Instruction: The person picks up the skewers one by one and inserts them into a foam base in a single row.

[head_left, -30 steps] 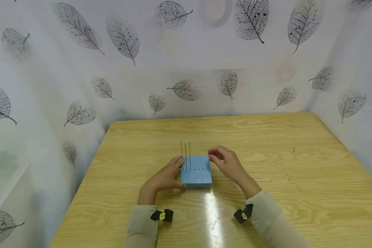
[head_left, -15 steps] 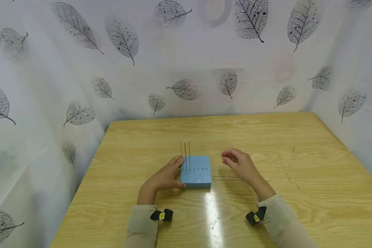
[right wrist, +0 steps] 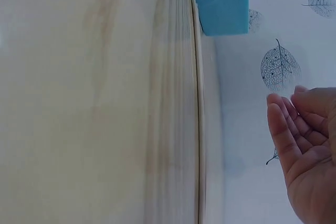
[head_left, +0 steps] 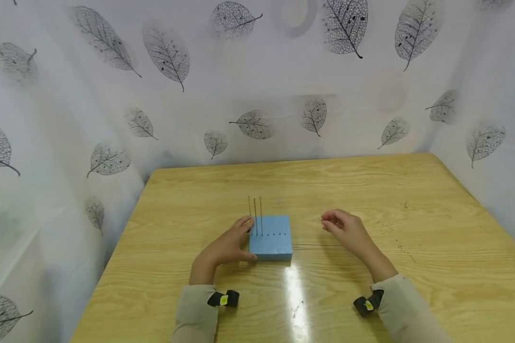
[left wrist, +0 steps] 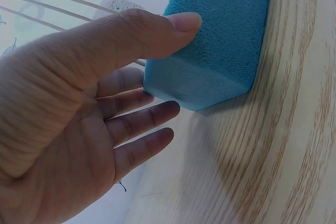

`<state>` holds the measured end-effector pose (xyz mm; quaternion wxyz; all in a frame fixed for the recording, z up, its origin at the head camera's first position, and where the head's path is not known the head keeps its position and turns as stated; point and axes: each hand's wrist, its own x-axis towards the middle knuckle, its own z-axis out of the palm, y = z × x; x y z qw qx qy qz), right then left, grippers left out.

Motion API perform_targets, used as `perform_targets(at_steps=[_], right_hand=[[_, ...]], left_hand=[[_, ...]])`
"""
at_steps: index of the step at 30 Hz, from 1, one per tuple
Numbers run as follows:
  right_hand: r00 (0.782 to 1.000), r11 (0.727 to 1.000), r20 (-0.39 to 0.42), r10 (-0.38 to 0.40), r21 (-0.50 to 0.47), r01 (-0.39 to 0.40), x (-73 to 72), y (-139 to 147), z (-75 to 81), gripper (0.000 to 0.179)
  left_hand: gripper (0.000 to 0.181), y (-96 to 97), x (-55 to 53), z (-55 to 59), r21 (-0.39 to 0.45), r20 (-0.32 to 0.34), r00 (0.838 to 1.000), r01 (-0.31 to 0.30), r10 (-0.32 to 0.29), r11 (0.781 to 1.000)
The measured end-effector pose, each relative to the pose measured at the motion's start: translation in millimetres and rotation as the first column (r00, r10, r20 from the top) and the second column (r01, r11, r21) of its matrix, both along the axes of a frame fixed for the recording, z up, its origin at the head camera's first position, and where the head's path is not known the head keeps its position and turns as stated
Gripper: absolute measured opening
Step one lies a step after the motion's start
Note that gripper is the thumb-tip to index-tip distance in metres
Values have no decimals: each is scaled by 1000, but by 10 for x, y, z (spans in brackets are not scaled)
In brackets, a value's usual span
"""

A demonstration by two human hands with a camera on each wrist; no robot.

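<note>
A blue foam block (head_left: 271, 247) sits on the table, with a row of small holes across its top. Three thin sticks (head_left: 261, 214) stand upright in the left end of that row. My left hand (head_left: 225, 244) holds the block at its left side; in the left wrist view the thumb (left wrist: 181, 23) presses one face while the lower fingers extend past the corner. To the right, my right hand (head_left: 347, 232) hovers above the table, fingers loosely bent and holding nothing. Several loose thin sticks (head_left: 311, 247) lie between the block and this hand, partly hidden under it.
The wooden table (head_left: 189, 200) reaches back to a pale leaf-printed curtain (head_left: 257, 81), which also hangs along both sides. Dark marks (head_left: 405, 205) show on the tabletop at the right. A black band with a camera (head_left: 224, 299) sits on each wrist.
My right hand has moved away from the block's right back corner, out to the right over the loose sticks. The left hand and the three standing sticks stay in place.
</note>
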<state>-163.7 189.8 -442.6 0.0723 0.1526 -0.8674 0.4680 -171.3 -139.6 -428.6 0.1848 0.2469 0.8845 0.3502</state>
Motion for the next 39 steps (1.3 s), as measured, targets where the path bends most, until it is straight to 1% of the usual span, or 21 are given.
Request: perform_targets(at_steps=[7, 10, 14, 17, 21, 24, 27, 29, 31, 33, 39], right_hand=[[1000, 999, -3, -9, 48, 9, 21, 87, -3, 15], [1000, 999, 12, -16, 49, 16, 36, 117, 3, 16], [999, 998, 7, -33, 49, 33, 53, 155, 12, 15], [999, 996, -13, -48, 71, 49, 65, 182, 10, 13], [999, 992, -10, -52, 111, 53, 80, 222, 1, 12], [998, 991, 42, -43, 131, 37, 88, 258, -5, 13], [994, 988, 109, -24, 153, 7, 91, 293, -14, 14], [991, 984, 137, -9, 179, -16, 89, 306, -26, 13], [989, 978, 150, 5, 206, -36, 87, 311, -37, 13], [989, 972, 145, 12, 232, -46, 84, 309, -53, 11], [989, 961, 143, 43, 265, -80, 68, 302, -98, 6]], left_hand=[[96, -5, -6, -6, 0, -5, 1000, 8, -8, 1000], [96, -5, -6, -9, -1, -6, 1000, 13, -13, 1000], [96, -5, -2, -9, -3, -5, 1000, 13, -13, 1000], [96, -4, -4, -10, -3, -7, 1000, 13, -13, 1000], [96, -2, -10, -11, 0, -13, 1000, 14, -14, 1000], [96, -3, -11, -15, 0, -17, 1000, 15, -15, 1000], [97, -3, -11, -20, -1, -18, 1000, 15, -15, 1000], [97, -3, -9, -21, -1, -16, 1000, 13, -13, 1000], [97, -3, -7, -21, 2, -15, 1000, 11, -11, 1000], [97, -1, -7, -20, 4, -14, 1000, 11, -11, 1000], [97, 7, -14, -25, 4, -19, 1000, 15, -15, 1000]])
